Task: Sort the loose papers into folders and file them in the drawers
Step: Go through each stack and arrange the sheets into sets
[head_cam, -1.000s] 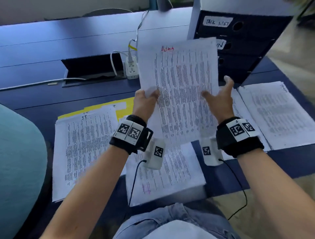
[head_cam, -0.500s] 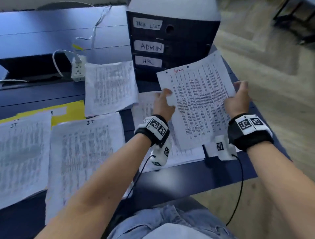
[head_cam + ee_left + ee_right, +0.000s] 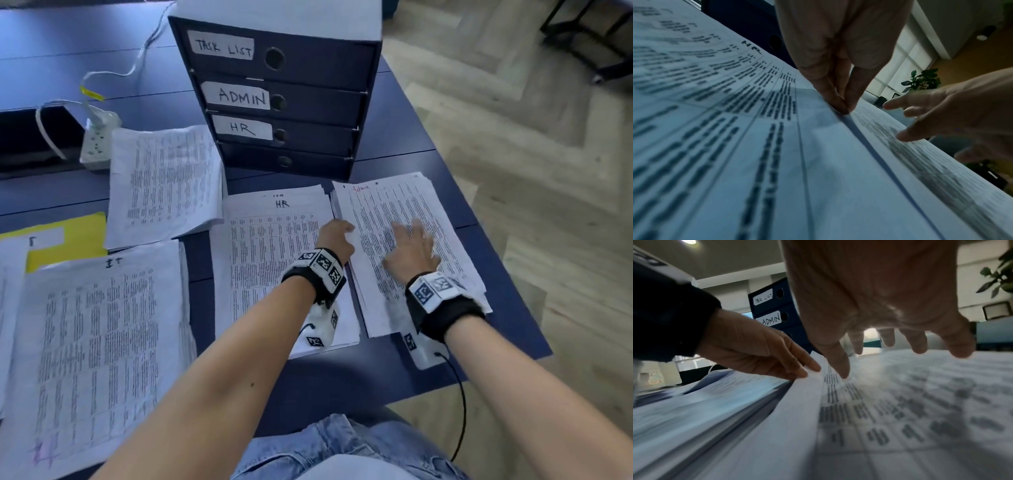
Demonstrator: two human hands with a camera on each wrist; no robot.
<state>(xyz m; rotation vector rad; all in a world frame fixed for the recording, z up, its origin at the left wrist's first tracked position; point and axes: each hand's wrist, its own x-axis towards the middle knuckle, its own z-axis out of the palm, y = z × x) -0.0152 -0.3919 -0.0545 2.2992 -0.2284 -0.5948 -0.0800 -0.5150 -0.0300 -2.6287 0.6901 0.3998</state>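
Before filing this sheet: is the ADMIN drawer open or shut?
Shut. The ADMIN drawer sits flush with the drawers above and below it in the drawer unit, with nothing pulled forward.

The Admin stack and the HR stack are made of thin matt white paper, printed in black. The counter is finished in smooth, matt dark blue. The drawer unit appears to be matt dark-blue board, with white paper labels stuck on. A yellow folder is seen as matt card. The floor is laid in pale wood-look herringbone.
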